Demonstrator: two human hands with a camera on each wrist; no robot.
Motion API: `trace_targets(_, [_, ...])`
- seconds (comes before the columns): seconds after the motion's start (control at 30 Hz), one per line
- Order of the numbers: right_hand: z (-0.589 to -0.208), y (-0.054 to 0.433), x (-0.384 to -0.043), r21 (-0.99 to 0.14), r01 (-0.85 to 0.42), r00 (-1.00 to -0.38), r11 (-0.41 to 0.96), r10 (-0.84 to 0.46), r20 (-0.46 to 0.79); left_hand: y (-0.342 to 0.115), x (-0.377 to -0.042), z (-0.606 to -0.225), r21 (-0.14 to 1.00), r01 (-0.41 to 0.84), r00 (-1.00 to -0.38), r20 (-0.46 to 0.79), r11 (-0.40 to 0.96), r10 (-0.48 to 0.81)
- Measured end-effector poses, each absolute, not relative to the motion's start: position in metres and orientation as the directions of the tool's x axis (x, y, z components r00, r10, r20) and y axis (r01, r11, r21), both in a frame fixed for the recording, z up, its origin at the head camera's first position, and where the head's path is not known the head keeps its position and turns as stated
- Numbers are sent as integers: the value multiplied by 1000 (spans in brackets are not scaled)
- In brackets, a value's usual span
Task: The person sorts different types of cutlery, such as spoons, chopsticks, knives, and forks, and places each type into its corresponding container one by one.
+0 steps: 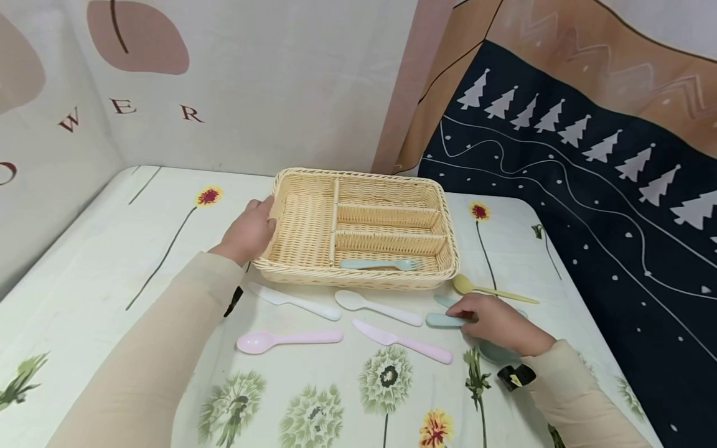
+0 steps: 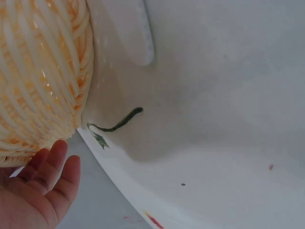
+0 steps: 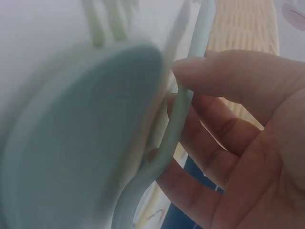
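My left hand [image 1: 246,231] holds the left rim of a divided wicker basket [image 1: 297,274]; in the left wrist view its fingers [image 2: 61,164] lie against the woven side [image 2: 43,71]. With thumb and fingers, my right hand [image 1: 498,320] pinches the handle of a pale blue-green spoon [image 1: 445,320]. The spoon's bowl [image 3: 81,138] fills much of the right wrist view. Another blue-green utensil [image 1: 444,300] lies partly hidden behind the right hand. A light blue fork [image 1: 378,264] rests in the basket's front right compartment.
Between basket and person lie a white knife [image 1: 297,302], a white spoon [image 1: 381,307], a pink spoon [image 1: 291,340] and a pink knife [image 1: 400,341]. A yellow spoon [image 1: 493,289] lies right of the basket. Hanging cloths [image 1: 252,81] stand behind the flower-patterned table [image 1: 140,348].
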State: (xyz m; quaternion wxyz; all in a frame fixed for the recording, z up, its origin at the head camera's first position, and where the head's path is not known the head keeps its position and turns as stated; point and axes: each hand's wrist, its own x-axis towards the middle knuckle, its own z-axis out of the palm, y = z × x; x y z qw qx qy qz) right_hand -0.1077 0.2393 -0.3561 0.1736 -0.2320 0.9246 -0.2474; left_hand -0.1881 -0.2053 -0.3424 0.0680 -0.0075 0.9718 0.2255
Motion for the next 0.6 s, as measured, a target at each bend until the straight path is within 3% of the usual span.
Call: trace_targets(0.6, [-320,228,-101,-537,-393,-840,746,-530,-121,-204,-187,-341,436,-46,-991,-136,899,15])
